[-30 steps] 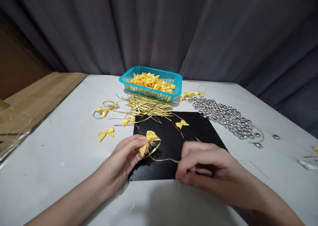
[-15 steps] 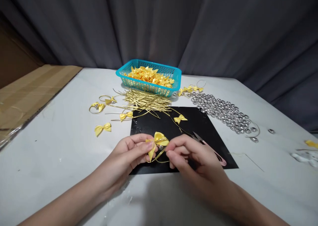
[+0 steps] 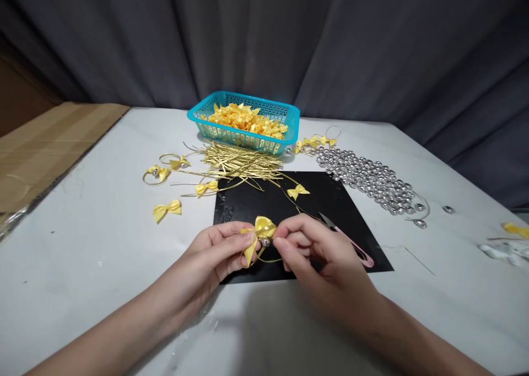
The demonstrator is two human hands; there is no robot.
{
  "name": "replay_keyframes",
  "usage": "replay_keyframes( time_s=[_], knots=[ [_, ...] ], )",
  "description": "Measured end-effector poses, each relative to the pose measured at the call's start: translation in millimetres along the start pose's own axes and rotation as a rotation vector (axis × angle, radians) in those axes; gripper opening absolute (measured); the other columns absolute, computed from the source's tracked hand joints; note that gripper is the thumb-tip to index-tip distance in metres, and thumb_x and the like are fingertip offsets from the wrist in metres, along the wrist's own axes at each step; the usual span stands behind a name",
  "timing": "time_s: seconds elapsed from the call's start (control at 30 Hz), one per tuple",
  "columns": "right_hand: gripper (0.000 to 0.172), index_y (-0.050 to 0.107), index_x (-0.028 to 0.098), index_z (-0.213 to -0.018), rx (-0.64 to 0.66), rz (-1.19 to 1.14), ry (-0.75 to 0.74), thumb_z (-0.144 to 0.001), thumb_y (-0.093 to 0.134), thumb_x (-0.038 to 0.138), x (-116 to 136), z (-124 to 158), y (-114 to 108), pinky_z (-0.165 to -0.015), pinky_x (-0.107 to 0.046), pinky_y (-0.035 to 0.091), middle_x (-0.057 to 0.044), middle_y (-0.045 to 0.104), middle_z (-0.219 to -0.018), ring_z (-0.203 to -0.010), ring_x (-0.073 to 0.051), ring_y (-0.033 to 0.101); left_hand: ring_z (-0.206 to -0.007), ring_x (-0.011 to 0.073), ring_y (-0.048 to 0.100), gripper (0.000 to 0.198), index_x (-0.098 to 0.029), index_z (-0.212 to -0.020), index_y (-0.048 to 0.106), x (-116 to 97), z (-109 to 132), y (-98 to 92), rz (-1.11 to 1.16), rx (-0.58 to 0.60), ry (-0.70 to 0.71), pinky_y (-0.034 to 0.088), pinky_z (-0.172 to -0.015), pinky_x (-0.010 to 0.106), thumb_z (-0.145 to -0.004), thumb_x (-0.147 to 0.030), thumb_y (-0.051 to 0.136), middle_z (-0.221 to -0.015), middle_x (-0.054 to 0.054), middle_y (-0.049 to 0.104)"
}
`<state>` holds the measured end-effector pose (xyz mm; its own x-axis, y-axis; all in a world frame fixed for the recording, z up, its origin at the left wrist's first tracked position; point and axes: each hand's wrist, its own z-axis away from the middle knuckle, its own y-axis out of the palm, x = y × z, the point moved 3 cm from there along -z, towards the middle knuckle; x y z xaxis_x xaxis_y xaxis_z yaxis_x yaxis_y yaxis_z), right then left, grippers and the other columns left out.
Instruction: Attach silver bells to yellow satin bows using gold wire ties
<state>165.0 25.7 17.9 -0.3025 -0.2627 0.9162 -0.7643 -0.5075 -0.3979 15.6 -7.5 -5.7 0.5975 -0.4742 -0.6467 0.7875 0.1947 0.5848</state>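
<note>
Head view shows the left hand (image 3: 215, 252) pinching a yellow ribbon bow (image 3: 259, 231) above the black mat (image 3: 285, 205) while the right hand (image 3: 314, 254) grips its gold wire tie (image 3: 268, 259), apparently mid-fastening, so twisting the tie snug seems next.

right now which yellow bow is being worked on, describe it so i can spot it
Start at the black mat in front of the teal basket. At the mat's near edge, the left hand and right hand pinch one bow, the only one lifted and looped with gold wire.
</note>
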Motion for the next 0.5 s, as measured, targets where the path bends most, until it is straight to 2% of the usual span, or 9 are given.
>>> replay_keyframes(
  time_s=[0.33,0.5],
  knots=[
    [0.012,0.05,0.017,-0.084,-0.002,0.027,-0.013,-0.092,0.042,0.022,-2.8,3.2,2.5,-0.04,-0.02,0.02,0.01,0.029,-0.05,-0.041,-0.005,0.023,-0.058,0.0057,0.058,0.005,-0.012,-0.069,0.072,0.4,0.1,0.1,0.017,0.043,-0.074,0.051,-0.06,0.011,-0.071,-0.008,0.07,-0.065,0.001,0.066],
    [0.012,0.05,0.016,-0.084,-0.01,0.038,-0.032,-0.091,0.042,0.019,-0.3,3.4,1.3,-0.04,-0.018,0.019,0.011,0.025,-0.049,-0.041,-0.004,0.021,-0.059,0.0061,0.053,0.007,-0.011,-0.072,0.07,-0.2,-0.2,1.1,-0.077,0.107,-0.04,0.048,-0.06,0.012,-0.076,-0.013,0.066,-0.064,0.0,0.061]
  ],
)
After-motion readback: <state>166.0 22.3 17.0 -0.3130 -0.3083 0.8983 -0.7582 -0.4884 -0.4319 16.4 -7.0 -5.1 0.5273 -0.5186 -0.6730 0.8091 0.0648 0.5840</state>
